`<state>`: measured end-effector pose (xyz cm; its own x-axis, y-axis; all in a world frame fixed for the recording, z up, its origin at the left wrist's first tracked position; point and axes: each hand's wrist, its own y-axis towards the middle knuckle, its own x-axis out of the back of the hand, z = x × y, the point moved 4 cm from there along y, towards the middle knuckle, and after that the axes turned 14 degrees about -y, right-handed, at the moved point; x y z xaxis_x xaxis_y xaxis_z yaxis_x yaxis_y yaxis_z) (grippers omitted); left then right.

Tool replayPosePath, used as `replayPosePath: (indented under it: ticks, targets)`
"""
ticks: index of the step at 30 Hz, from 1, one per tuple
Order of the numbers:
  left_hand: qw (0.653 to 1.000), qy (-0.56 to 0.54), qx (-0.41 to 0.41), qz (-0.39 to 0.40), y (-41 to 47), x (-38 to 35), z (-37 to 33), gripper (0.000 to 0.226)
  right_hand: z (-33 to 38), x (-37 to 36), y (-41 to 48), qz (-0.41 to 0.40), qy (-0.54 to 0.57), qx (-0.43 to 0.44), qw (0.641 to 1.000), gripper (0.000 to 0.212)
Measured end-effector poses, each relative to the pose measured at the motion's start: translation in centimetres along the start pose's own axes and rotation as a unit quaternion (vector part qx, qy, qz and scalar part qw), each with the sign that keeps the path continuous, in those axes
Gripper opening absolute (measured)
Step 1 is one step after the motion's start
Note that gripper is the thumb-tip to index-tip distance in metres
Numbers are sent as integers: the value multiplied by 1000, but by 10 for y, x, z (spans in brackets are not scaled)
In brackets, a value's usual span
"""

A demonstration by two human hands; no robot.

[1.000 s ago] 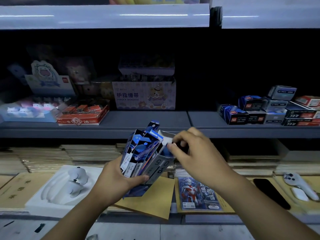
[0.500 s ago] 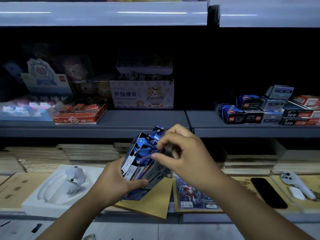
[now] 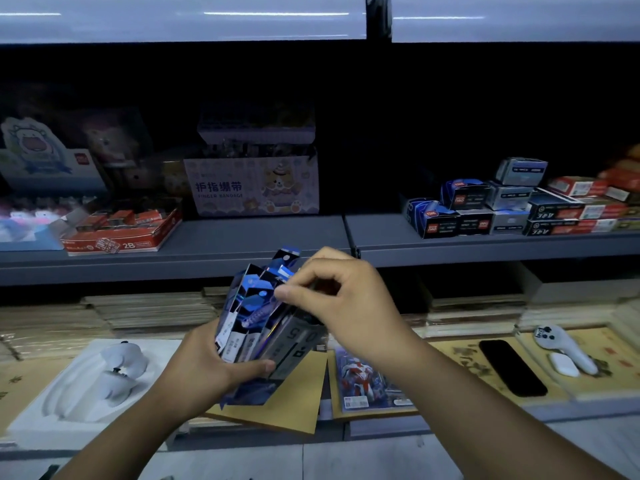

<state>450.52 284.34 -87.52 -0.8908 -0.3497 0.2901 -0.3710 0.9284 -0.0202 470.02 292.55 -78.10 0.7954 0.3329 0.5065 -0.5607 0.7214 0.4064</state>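
A bundle of several slim blue and grey packets [image 3: 258,323] stands fanned upright in front of the shelf. My left hand [image 3: 211,365] grips the bundle from below, thumb across its front. My right hand [image 3: 343,303] is over the top right of the bundle with curled fingers, and its thumb and forefinger pinch the top of one packet. The packets' lower ends are hidden behind my left hand.
The grey middle shelf [image 3: 270,237] carries a finger-bandage box [image 3: 252,185], a red 2B box [image 3: 117,233] and stacked small boxes [image 3: 498,206] at right. Below lie a yellow envelope [image 3: 291,400], a hero card pack [image 3: 367,382], a white tray [image 3: 72,386], a black phone [image 3: 512,367] and a white controller [image 3: 561,348].
My right hand has moved left from the bundle's right edge onto its top and now pinches there. The left hand keeps its hold on the bundle.
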Motion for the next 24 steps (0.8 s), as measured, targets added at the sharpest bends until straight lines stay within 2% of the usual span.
replayPosePath:
  ticks: [4,7,11,24]
  targets:
    - [1000,0,3,0,0,-2,-1,52,-1,19,4,-26,85,-19,996,10]
    - [1000,-1,5,0,0,-3,-1,53,-3,15,3,3,69,-25,997,6]
    - [1000,-3,2,2,-1,-5,-4,53,-3,6,-1,6,-7,-1,1000,6]
    - [999,-15,-26,16,-3,-17,-28,47,2,11,4,-41,10,0,999,12]
